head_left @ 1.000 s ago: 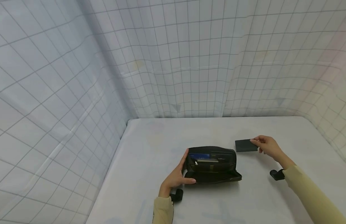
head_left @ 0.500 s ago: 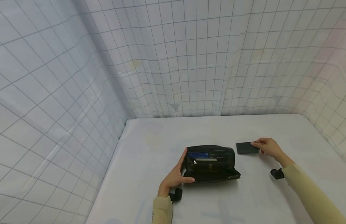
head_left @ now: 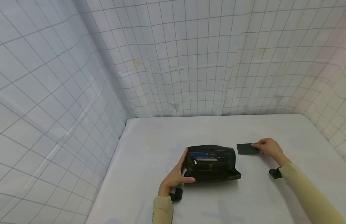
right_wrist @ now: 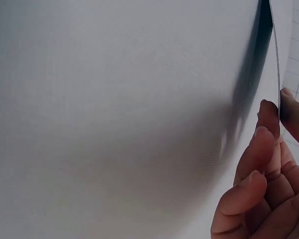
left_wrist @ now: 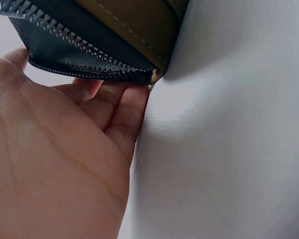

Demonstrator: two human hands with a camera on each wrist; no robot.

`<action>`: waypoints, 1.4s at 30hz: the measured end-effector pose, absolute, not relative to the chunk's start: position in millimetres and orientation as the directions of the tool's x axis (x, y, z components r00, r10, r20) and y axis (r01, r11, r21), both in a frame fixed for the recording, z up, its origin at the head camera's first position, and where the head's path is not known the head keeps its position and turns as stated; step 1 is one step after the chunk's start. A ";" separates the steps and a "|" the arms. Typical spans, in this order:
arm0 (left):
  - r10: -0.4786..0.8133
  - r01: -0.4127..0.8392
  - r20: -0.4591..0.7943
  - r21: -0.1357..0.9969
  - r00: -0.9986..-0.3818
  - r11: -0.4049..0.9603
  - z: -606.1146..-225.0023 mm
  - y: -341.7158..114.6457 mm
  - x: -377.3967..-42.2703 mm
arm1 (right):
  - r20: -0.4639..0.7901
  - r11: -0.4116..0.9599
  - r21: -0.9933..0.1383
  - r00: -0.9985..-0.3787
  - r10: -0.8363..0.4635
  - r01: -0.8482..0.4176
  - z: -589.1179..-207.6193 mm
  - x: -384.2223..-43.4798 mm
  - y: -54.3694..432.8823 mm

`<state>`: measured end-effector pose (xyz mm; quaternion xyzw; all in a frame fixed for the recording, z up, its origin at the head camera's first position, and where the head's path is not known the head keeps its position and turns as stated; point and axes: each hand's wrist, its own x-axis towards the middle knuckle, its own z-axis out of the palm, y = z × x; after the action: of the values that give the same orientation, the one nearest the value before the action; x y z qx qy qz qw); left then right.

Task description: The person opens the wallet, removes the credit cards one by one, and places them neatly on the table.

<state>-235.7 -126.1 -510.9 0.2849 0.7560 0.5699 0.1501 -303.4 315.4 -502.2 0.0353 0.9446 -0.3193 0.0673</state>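
One dark card [head_left: 245, 149] pinched in right grip [head_left: 269, 147], left grip [head_left: 174, 178] holding unzipped wallet [head_left: 221, 166]

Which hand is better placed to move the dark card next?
Probably the right. The right hand already pinches the dark card between thumb and fingers, to the right of the open wallet. The left hand is occupied holding the wallet's left end.

head view forward-down, wrist views close on fingers [left_wrist: 125, 110]
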 end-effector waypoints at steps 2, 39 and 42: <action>0.602 0.259 0.095 0.947 -0.793 0.191 -510.5 -126.3 -235.3 | -0.147 0.804 -0.585 -0.989 0.029 0.111 -502.9 -304.1 314.8; 0.609 0.271 0.104 0.944 -0.786 0.188 -509.9 -125.5 -236.0 | -0.282 0.830 -0.505 -0.954 0.100 0.236 -487.9 -319.3 308.8; 0.608 0.267 0.100 0.945 -0.787 0.190 -508.9 -125.5 -235.5 | -0.293 0.822 -0.515 -0.951 0.099 0.245 -487.9 -320.2 308.4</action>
<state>-235.5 -125.5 -508.9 0.2892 0.7567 0.5667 0.1505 -320.2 308.4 -487.9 0.0909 0.9458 -0.2846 0.1276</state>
